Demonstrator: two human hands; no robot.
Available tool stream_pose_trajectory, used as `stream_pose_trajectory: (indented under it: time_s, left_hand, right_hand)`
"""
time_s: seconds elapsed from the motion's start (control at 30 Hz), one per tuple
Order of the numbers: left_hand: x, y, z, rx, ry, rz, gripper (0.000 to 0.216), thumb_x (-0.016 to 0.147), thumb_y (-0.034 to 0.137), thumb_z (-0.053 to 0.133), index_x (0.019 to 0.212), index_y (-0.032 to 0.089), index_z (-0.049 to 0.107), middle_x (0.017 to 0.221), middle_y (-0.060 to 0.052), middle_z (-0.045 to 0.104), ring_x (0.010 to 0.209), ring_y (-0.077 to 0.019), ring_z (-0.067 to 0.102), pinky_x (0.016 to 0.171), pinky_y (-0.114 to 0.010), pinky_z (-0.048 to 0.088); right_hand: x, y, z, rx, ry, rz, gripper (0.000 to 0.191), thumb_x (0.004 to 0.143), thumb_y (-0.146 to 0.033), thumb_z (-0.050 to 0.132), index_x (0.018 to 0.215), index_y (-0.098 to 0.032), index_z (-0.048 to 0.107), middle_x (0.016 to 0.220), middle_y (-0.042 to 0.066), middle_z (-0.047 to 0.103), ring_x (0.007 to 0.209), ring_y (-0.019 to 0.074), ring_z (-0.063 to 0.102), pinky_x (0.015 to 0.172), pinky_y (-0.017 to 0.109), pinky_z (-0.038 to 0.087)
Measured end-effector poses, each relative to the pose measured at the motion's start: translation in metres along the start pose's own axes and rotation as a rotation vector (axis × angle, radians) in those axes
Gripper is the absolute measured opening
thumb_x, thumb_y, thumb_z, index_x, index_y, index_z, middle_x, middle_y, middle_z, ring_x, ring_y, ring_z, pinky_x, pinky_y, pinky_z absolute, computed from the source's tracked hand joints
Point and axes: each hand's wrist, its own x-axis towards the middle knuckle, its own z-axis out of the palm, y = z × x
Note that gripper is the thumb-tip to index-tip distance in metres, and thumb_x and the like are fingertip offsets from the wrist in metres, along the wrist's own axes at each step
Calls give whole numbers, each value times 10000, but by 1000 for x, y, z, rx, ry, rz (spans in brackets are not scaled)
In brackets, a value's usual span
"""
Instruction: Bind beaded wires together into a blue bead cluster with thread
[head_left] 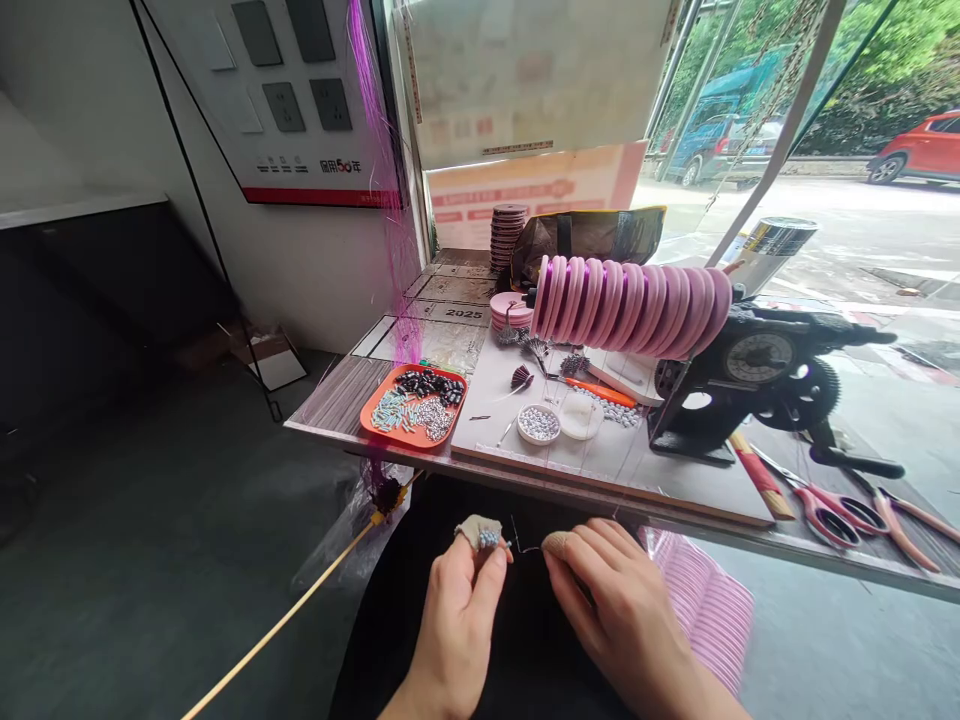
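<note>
My left hand is low in front of the table, fingers pinched, with a cloth wrap on the forefinger and a small cluster of silvery beads held at its tip. My right hand sits beside it, fingers closed in a pinch, a wrap on one fingertip too. A thin wire or needle runs between the two hands. Both hands hover over my dark lap, just below the table's near edge.
An orange tray of sorted beads and a small dish of silver beads lie on the table. A row of pink spools rests on a black hand-crank machine. Scissors lie at right. A bamboo stick slants down left.
</note>
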Motion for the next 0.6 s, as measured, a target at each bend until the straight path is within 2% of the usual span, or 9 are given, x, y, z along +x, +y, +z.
stream_pose_trajectory:
  time_s: [0.1, 0.2, 0.4, 0.5, 0.57, 0.6]
  left_hand:
    - [1, 2, -2, 265, -82, 127, 266, 846, 372, 454, 721, 161, 556, 648, -11, 517, 609, -138, 457, 592, -250, 385]
    - [1, 3, -3, 319, -85, 158, 280, 859, 378, 429, 728, 160, 546, 669, -28, 553, 640, -159, 507, 615, -261, 410]
    - [3, -2, -2, 206, -78, 184, 238, 824, 364, 521, 763, 161, 629, 692, -30, 629, 679, -174, 575, 657, -254, 448]
    - [4, -2, -3, 122, -90, 164, 213, 800, 362, 569, 779, 168, 656, 700, -25, 635, 693, -170, 577, 674, -245, 451]
    - [4, -1, -2, 47, -74, 116, 236, 798, 387, 572, 799, 166, 654, 662, -13, 596, 619, -141, 537, 597, -226, 435]
    - [4, 0, -2, -2, -67, 91, 261, 804, 410, 559, 806, 164, 647, 629, -1, 564, 559, -119, 493, 541, -213, 411]
  right_hand:
    - [0, -1, 1, -12, 7, 13, 180, 874, -118, 432, 744, -162, 549, 589, 3, 509, 562, 137, 422, 570, 256, 323]
    - [-1, -1, 2, -20, 6, 15, 190, 874, -123, 428, 737, -165, 552, 588, 4, 512, 562, 137, 428, 572, 258, 330]
    - [0, -3, 2, -19, 1, 8, 184, 872, -122, 428, 741, -169, 548, 586, 1, 518, 550, 136, 442, 567, 264, 340]
    - [2, -4, 0, -7, 19, -4, 146, 886, -165, 431, 962, -132, 551, 705, 28, 589, 612, 137, 510, 603, 254, 378]
    - [4, -5, -1, -31, 5, -26, 238, 908, -230, 423, 1089, -103, 512, 776, 48, 618, 648, 140, 543, 630, 255, 391]
    - [5, -6, -1, -47, -17, -48, 233, 918, -250, 413, 1073, -115, 523, 748, 36, 618, 620, 136, 540, 618, 256, 384]
